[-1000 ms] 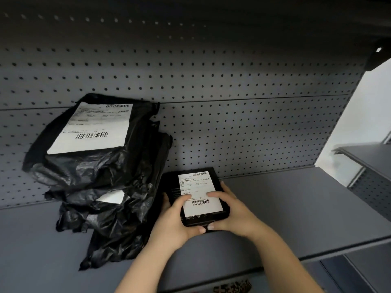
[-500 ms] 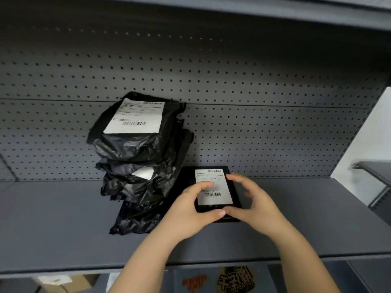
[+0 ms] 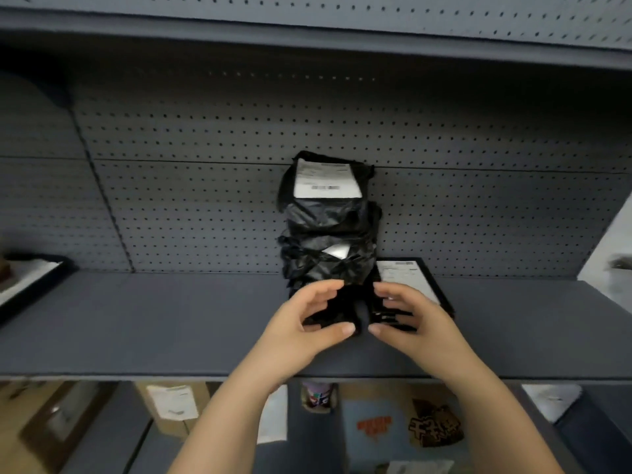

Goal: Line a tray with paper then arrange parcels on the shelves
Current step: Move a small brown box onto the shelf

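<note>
1. At the back, a grey pegboard panel (image 3: 205,206) spans the bay beneath an upper shelf (image 3: 307,39).
2. Matte grey shelf (image 3: 136,323) carries the parcels.
3. Stack of black bagged parcels (image 3: 328,234) stands mid-shelf against the pegboard, with a white label on top.
4. Flat black parcel (image 3: 410,282) lies label up, just right of the stack.
5. Tray (image 3: 30,285) at far left holds white paper (partly out of frame).
6. Left hand (image 3: 304,326) is at the stack's foot. Right hand (image 3: 410,323) is over the flat parcel's near corner. Both have fingers loosely curved, thumbs apart, gripping nothing (contact blurred).
</note>
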`<state>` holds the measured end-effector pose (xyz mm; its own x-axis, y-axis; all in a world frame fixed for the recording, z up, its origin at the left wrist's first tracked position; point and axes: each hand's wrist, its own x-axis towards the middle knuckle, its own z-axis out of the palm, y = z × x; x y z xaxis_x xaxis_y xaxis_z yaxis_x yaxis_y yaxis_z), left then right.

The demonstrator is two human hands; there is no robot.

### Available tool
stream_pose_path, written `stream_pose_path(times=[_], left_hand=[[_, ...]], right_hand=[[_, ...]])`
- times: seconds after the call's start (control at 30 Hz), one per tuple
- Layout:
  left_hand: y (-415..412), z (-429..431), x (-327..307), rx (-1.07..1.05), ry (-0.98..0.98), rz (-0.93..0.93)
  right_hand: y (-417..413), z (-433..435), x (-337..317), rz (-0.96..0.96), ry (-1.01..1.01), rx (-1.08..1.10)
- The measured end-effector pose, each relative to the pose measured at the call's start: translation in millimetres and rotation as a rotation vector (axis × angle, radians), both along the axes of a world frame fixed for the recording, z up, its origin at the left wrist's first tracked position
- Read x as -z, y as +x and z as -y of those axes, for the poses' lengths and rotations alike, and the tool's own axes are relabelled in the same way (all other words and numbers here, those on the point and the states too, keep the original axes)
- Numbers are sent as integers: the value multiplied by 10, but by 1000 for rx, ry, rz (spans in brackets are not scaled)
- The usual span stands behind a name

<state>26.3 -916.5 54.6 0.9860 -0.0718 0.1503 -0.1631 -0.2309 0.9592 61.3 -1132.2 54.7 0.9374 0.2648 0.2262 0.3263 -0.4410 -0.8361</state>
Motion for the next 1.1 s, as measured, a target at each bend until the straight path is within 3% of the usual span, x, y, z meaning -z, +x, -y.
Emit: stream_pose_path(times=[0.3,0.77,1.1], left_hand=[[-999,-1788,-93,-206,-48,22],[-2404,-4341,-109,-668,-100,46],[-2692,-5856,-199,-945,-31,81]], right_hand=[[-777,-1749,-79,70,117,-79],[-1520,-4638,-145,31,77,-426],[-1486,-6457,-231,2,103,-629]])
